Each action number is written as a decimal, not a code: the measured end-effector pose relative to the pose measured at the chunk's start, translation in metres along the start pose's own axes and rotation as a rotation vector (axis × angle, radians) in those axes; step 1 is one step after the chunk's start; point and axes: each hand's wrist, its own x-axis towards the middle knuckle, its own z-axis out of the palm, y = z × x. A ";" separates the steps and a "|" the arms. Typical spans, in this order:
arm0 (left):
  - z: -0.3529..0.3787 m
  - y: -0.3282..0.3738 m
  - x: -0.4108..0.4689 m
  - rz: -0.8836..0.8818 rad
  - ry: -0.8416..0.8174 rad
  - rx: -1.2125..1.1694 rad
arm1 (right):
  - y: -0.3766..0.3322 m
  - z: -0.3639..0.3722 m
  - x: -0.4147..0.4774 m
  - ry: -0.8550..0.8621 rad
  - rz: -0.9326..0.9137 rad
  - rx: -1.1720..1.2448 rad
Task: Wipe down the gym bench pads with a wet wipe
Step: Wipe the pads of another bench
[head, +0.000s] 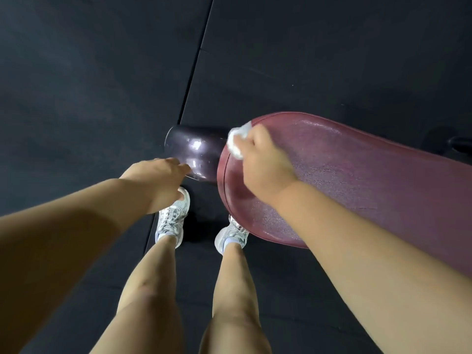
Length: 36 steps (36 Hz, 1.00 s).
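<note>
We stand at the rounded end of the maroon bench pad (357, 175), which runs from the centre of the view out to the right edge. Its textured surface shows a wet sheen along the top.

1. Right hand (263, 159): the grip is closed around the wet wipe (237, 140), with the fingers curled over it. The wipe is white and bunched. It sits at the far left tip of the bench pad, pressed against the rim, and part of it sticks out past the knuckles.

2. Left hand (158, 175): the grip is open and holds nothing. The fingers are extended, and their tips touch the near lower edge of the dark, glossy roller pad (196, 149). This roller pad lies just beside the end of the bench pad, to its left.

3. Surroundings: the floor (102, 72) is dark matting, with a straight seam (196, 62) running from the top of the view down toward the roller pad. Our left shoe (172, 218) and right shoe (231, 235), both light grey, stand below the two pads. The right shoe is partly under the rim of the bench pad. A dark frame part (459, 144) shows at the right edge, too dim to identify.
</note>
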 end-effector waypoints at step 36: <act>0.018 -0.037 0.000 0.047 0.114 -0.108 | -0.043 -0.003 0.077 -0.423 -0.229 -0.586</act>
